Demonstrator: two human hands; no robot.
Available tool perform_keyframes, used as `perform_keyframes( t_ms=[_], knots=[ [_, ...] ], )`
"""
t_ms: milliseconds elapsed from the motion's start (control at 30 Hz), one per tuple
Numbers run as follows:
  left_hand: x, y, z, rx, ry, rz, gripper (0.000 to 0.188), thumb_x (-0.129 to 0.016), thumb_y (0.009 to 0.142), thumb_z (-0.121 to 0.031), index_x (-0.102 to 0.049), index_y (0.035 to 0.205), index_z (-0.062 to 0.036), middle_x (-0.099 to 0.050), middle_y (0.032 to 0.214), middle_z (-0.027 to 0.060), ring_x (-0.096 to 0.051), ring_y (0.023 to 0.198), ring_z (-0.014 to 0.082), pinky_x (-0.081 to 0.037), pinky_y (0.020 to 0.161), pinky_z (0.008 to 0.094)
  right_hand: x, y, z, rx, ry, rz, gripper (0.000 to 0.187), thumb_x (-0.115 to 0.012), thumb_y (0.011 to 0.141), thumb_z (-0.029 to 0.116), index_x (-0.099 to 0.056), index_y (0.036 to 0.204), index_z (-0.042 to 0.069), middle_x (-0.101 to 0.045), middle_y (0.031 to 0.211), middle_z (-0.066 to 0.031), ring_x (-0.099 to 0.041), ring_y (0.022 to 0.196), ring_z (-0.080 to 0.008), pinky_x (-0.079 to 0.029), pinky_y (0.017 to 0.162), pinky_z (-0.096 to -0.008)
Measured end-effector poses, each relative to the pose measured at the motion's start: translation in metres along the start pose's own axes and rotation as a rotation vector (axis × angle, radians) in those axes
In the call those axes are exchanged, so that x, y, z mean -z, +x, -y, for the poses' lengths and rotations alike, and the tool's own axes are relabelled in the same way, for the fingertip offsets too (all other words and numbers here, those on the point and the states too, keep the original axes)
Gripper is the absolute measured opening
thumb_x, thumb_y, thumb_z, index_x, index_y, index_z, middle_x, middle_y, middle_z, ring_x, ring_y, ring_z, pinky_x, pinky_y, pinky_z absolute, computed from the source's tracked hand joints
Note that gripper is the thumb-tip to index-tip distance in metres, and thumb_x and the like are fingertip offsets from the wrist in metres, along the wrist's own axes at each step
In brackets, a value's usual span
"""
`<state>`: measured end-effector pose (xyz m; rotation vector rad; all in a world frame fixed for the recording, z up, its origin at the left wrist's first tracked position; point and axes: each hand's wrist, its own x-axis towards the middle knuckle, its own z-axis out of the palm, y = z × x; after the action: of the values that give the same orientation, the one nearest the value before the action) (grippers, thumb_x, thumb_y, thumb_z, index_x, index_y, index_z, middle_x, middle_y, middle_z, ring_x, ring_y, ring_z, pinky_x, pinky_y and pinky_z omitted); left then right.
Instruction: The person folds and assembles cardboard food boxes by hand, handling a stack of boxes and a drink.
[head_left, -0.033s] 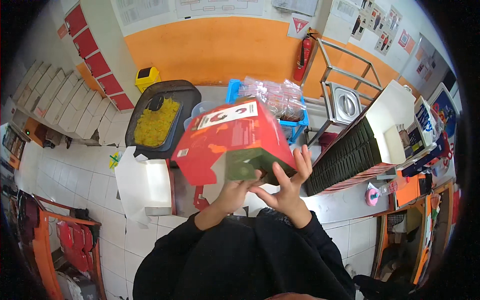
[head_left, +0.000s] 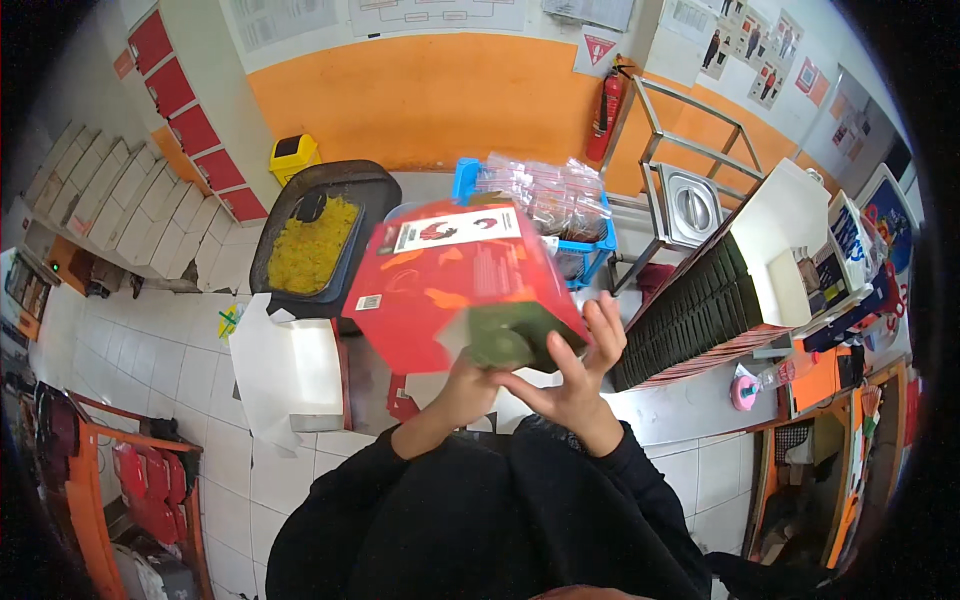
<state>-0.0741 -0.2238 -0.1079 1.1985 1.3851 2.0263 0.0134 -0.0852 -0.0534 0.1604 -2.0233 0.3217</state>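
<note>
A red folding cardboard box [head_left: 460,265] with a dark green panel is tilted above the table in front of me. My left hand [head_left: 462,398] grips its near edge at the green panel; some of its fingertips are hidden by the card. At the right corner of the box is my right hand [head_left: 580,375], its fingers spread and stretched out, with the thumb and index finger against or very near the green panel. To the left, an opened white-lined box [head_left: 318,370] lies with its lid folded out.
Yellow food fills a dark tray [head_left: 310,250] at the back left. Behind the box, a blue basket [head_left: 575,265] holds several plastic packets. A tall stack of folded boxes [head_left: 690,320] stands on the right, near a pink-capped bottle [head_left: 745,390]. Farther back is a metal rack [head_left: 655,150].
The red box has turned slightly, its near green panel tipping and shifting a little. Both hands stay almost in the same place.
</note>
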Motion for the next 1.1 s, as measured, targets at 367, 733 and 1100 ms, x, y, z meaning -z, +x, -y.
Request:
perform_keyframes(
  t_ms=[367,733,1100],
  knots=[
    [0.014,-0.011,-0.009,-0.024,0.267,-0.051,0.044,-0.062,0.094,-0.017,-0.048,0.132,-0.0004,-0.054,0.13,0.0124,-0.057,0.116,0.0242,-0.046,0.1,0.0417,0.016,0.016,0.009,0.127,-0.111,0.001,0.031,-0.081,0.068,0.009,-0.074,0.099,0.008,-0.068,0.09,-0.0014,-0.063,0.086,-0.0201,-0.048,0.07,-0.0325],
    [0.015,-0.007,-0.008,0.066,0.112,-0.014,0.05,-0.062,0.092,-0.012,-0.044,0.137,-0.0022,-0.047,0.139,0.0135,-0.054,0.122,0.0264,-0.044,0.103,0.0445,-0.01,-0.014,0.004,-0.173,0.077,0.055,0.033,-0.08,0.067,0.011,-0.069,0.098,0.005,-0.064,0.087,-0.0083,-0.063,0.079,-0.026,-0.051,0.075,-0.0318],
    [0.025,0.001,-0.017,-0.045,0.8,0.181,0.043,-0.064,0.088,-0.008,-0.051,0.13,-0.0029,-0.051,0.136,0.0147,-0.054,0.123,0.0296,-0.044,0.103,0.0457,0.001,-0.014,-0.039,-0.968,0.523,0.028,0.06,-0.075,0.084,0.018,-0.047,0.135,0.005,-0.066,0.112,-0.0094,-0.067,0.093,-0.0193,-0.053,0.079,-0.0295]
  ],
)
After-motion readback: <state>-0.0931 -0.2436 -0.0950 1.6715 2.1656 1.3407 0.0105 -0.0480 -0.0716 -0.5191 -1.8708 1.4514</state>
